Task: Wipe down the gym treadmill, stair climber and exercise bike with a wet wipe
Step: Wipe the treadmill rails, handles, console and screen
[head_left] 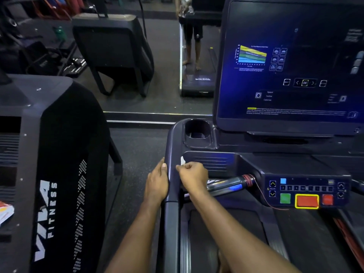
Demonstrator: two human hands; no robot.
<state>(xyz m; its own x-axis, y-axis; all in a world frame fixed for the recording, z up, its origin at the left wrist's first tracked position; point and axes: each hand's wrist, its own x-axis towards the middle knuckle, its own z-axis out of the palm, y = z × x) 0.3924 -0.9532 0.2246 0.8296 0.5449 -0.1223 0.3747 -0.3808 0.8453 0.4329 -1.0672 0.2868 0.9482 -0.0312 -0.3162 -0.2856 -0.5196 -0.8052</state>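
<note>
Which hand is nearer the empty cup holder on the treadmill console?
Right. The right hand, closed on a white wipe, sits just below the cup holder. The left hand grips the side rail, lower and further left.

White wet wipe (183, 160) bunched in my fist, pressed on dark treadmill (208, 164) console's left tray.

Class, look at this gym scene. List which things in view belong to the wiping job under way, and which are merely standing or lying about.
In the job:
wipe, pinched in the right hand
left hand, gripping the side rail
treadmill console

Just about:
cup holder
screen
red button
machine marked FITNESS
mirror
</note>
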